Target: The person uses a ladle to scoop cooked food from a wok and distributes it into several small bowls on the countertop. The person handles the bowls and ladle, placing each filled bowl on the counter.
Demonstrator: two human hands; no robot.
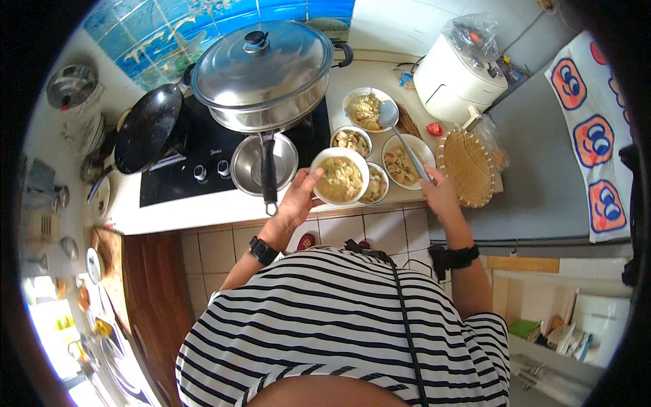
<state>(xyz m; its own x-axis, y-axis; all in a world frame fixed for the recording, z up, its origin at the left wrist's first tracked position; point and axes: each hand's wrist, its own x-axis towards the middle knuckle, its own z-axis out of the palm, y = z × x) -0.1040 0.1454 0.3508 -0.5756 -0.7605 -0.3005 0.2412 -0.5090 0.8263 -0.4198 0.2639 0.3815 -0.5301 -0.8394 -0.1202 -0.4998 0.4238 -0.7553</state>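
Observation:
My left hand [300,198] grips the rim of a white bowl [339,175] filled with pale, chunky food in broth. That bowl is tilted slightly and partly covers a smaller bowl of similar food [376,183] behind it. In my right hand [440,193] is the handle of a metal ladle [407,147]. Its head [389,113] lies over the right side of a larger bowl of food [367,109] at the back. Beneath the ladle's handle stands another bowl of food [399,165]. A small bowl with chunks [351,141] sits just beyond the held one.
A lidded steel steamer pot [264,76] stands on the black cooktop [168,185], its long handle reaching over a steel basin [254,178]. A black wok [150,127] leans at left. To the right are a woven basket [465,168], a red piece [435,128] and a white air fryer [457,76].

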